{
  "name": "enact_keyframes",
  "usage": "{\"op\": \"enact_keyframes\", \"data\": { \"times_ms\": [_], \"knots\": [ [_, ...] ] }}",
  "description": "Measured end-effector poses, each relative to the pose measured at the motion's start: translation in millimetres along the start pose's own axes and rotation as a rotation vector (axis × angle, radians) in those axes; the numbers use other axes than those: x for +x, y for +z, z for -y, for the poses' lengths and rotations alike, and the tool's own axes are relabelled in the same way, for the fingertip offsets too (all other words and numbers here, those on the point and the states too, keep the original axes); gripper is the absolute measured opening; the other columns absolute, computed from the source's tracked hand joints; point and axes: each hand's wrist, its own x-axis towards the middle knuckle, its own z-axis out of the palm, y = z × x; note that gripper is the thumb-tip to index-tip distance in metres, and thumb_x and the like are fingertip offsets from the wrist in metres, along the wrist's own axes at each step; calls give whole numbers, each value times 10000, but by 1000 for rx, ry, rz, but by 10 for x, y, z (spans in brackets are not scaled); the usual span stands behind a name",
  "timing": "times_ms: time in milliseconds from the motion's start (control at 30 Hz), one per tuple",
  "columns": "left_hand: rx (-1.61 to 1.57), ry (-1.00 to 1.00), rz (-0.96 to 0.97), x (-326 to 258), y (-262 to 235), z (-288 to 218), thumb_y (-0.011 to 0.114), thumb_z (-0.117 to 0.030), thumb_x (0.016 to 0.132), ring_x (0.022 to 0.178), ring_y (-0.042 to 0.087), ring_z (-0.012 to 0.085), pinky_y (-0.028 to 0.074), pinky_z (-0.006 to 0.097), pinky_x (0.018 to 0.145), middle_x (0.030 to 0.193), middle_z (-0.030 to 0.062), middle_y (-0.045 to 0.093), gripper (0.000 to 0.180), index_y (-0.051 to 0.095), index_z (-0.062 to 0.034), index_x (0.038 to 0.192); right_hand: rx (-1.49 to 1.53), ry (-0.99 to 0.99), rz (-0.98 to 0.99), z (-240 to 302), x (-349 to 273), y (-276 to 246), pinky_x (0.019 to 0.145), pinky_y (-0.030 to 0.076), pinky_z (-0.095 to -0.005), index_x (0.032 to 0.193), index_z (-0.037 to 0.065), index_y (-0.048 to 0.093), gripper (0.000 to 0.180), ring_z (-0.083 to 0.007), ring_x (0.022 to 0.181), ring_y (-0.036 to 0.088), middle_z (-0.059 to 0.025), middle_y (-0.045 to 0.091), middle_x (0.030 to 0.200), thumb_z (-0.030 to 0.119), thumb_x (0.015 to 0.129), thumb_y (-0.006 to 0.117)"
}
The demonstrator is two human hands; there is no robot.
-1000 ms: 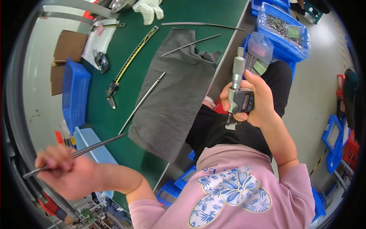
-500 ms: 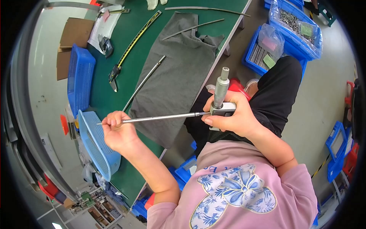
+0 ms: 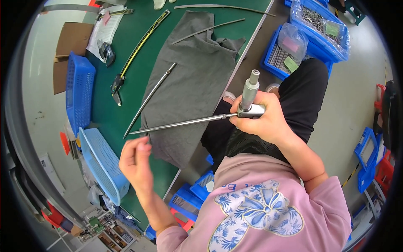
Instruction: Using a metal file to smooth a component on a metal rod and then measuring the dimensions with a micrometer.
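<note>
My right hand (image 3: 268,119) is closed around the frame of an outside micrometer (image 3: 249,94), its thimble pointing up. A slim metal rod (image 3: 184,123) with a stepped end sits at the micrometer's jaws; its pointed end reaches left over the grey cloth (image 3: 184,92). Just below that point is my left hand (image 3: 137,161), fingers loosely curled and thumb apart, slightly blurred and holding nothing. A similar rod (image 3: 151,98) lies across the cloth's left edge, its lower tip close to the held rod's point.
A digital caliper (image 3: 121,77) and thin strips (image 3: 208,31) lie on the green table (image 3: 111,69). Blue baskets (image 3: 79,90), (image 3: 105,161) line its left edge. To the right, blue bins (image 3: 273,50) hold several metal parts; my legs (image 3: 308,86) are beside them.
My left hand has let go of the rod's pointed end and dropped below it. My right hand, with micrometer and rod, has shifted slightly right and up.
</note>
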Motion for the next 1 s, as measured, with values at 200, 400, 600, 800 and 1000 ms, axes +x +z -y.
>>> {"op": "enact_keyframes", "data": {
  "times_ms": [200,400,600,800,1000],
  "knots": [
    [246,801,295,391,862,-522,718,-54,653,744,555,248,440,341,619,840,72,582,227,675,-48,876,17,68,-18,61,-33,-20,611,454,-227,806,-2,647,155,-63,669,570,-15,630,730,56,679,714],
    [175,811,341,442,994,-364,743,-74,628,728,546,243,435,334,596,808,51,559,229,660,-49,840,62,14,-41,32,-78,-73,584,449,-214,838,6,643,177,-54,664,571,-23,632,746,58,691,726],
    [76,1035,376,387,1009,-293,728,-173,645,734,561,201,426,321,585,791,22,558,210,656,-68,812,546,98,-11,131,-13,-156,376,388,-221,896,-16,619,667,-168,509,567,-177,648,756,575,914,310],
    [42,1042,442,377,996,-263,745,-159,624,687,551,230,394,347,564,765,37,554,242,653,-56,823,574,311,78,196,105,-45,353,362,-241,879,-39,609,713,-175,443,507,-205,632,723,586,940,271],
    [-9,1043,428,362,1002,-262,749,-169,615,679,547,226,396,342,565,757,33,552,239,656,-65,809,652,427,148,197,176,-62,351,359,-242,908,-49,610,687,-177,422,490,-210,629,724,563,942,300]
  ]
}}
